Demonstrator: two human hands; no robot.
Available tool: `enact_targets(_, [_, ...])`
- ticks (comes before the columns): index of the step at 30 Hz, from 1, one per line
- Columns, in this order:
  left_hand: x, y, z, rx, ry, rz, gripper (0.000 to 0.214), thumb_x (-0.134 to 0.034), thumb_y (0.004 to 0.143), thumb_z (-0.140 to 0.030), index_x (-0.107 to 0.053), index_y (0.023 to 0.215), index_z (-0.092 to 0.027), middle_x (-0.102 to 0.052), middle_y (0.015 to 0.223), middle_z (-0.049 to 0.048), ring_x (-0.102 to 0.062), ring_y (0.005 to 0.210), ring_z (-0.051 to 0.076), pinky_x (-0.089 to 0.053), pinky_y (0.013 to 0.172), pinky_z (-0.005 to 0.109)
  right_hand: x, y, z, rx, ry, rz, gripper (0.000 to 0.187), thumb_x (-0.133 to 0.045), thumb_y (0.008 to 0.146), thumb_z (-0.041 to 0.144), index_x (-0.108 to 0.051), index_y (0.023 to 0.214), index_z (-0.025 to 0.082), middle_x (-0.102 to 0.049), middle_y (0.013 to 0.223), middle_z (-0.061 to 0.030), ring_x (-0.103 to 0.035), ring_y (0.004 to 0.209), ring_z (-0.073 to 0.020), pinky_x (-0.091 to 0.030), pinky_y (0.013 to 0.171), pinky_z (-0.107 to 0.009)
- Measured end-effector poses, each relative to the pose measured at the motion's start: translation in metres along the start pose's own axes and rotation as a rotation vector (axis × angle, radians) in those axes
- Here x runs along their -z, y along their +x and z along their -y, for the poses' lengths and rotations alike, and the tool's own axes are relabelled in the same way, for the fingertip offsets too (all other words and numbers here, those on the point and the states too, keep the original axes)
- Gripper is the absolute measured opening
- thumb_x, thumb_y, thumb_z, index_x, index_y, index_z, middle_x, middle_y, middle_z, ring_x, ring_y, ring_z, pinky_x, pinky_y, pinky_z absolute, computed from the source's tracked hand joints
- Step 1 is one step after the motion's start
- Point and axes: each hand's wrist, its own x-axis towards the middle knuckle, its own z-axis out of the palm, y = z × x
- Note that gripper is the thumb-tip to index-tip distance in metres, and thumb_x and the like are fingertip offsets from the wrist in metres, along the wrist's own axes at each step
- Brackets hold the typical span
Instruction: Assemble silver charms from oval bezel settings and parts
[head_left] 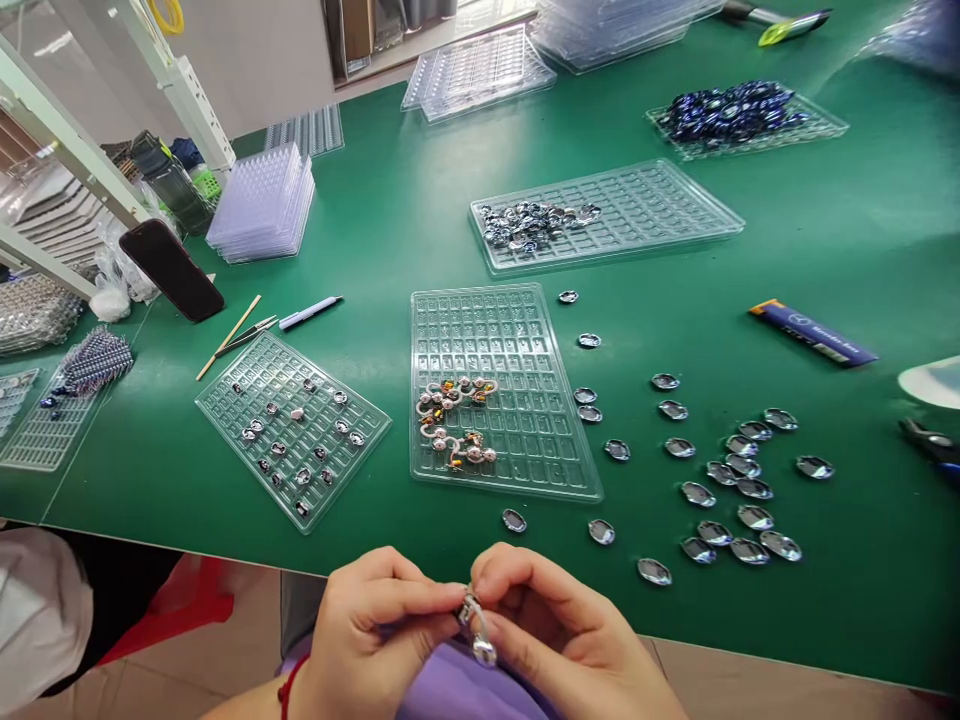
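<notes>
Near the table's front edge, my left hand (379, 625) and my right hand (559, 630) meet, each with its fingertips closed on the same small jewellery piece (483, 650). It has a pale curved part and a shiny silver ball at its lower end; fingers hide some of it. Beyond my hands lies a clear compartment tray (517, 450) with several hoop-like pieces (442, 405) bearing silver balls and amber stones. To its left, a smaller tray (289, 440) carries scattered small stones. Oval faceted gems (697, 494) are spread on the green table (630, 640) at right.
Farther back are a tray (660, 215) with heaped silver gems and another (832, 128) with dark blue gems. A glue tube (814, 332) lies at right. Tweezers (247, 336), a pen (311, 312), a phone (171, 268) and stacked trays (262, 205) are at left.
</notes>
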Motion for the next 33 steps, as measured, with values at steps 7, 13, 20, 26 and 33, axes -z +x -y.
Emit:
enact_targets(7, [0.0,0.0,0.0,0.046,-0.029,0.016,0.021,-0.073,0.082,-0.023,-0.078,0.1,-0.034,-0.069,0.07,0.002,-0.064,0.062,0.01,-0.053,0.059,0.017,-0.003,-0.002,0.003,-0.073,0.021,-0.026,0.022,-0.079,0.076,0.035,-0.062,0.075,0.02,-0.055,0.073,0.0021,-0.053,0.067,-0.0093,-0.046,0.061,-0.017])
enact_targets(13, [-0.004,-0.004,0.007,-0.002,-0.091,-0.003,0.028,-0.07,0.085,-0.02,-0.075,0.106,-0.038,-0.068,0.077,0.0003,-0.065,0.068,0.011,-0.054,0.065,0.019,0.006,0.001,-0.003,0.117,-0.264,0.157,0.016,-0.061,0.092,0.033,-0.067,0.106,0.029,-0.062,0.091,-0.0033,-0.06,0.08,-0.015,-0.05,0.071,-0.023])
enact_targets(20, [-0.007,-0.003,0.009,-0.042,0.05,0.011,0.029,-0.063,0.09,-0.028,-0.069,0.116,-0.041,-0.049,0.077,-0.0007,-0.053,0.07,0.011,-0.049,0.061,0.019,0.006,0.006,-0.003,0.022,-0.185,0.236,0.022,-0.062,0.091,0.042,-0.071,0.088,0.022,-0.058,0.079,-0.003,-0.051,0.074,-0.014,-0.043,0.068,-0.024])
enact_targets(26, [-0.009,0.001,0.006,-0.02,0.073,0.045,0.034,-0.061,0.091,-0.029,-0.065,0.124,-0.036,-0.053,0.08,0.0013,-0.053,0.074,0.014,-0.05,0.064,0.023,-0.003,0.007,-0.008,-0.292,0.385,0.133,0.034,-0.077,0.075,0.05,-0.075,0.081,0.017,-0.057,0.078,-0.0028,-0.044,0.069,-0.0098,-0.04,0.066,-0.021])
enact_targets(33, [-0.01,0.003,0.008,-0.03,0.18,-0.005,0.032,-0.065,0.086,-0.019,-0.07,0.117,-0.028,-0.059,0.079,0.002,-0.054,0.073,0.015,-0.05,0.062,0.025,-0.009,0.007,-0.004,-0.418,0.545,0.067,0.03,-0.082,0.072,0.042,-0.074,0.079,0.014,-0.059,0.077,-0.0023,-0.046,0.067,-0.0079,-0.041,0.066,-0.019])
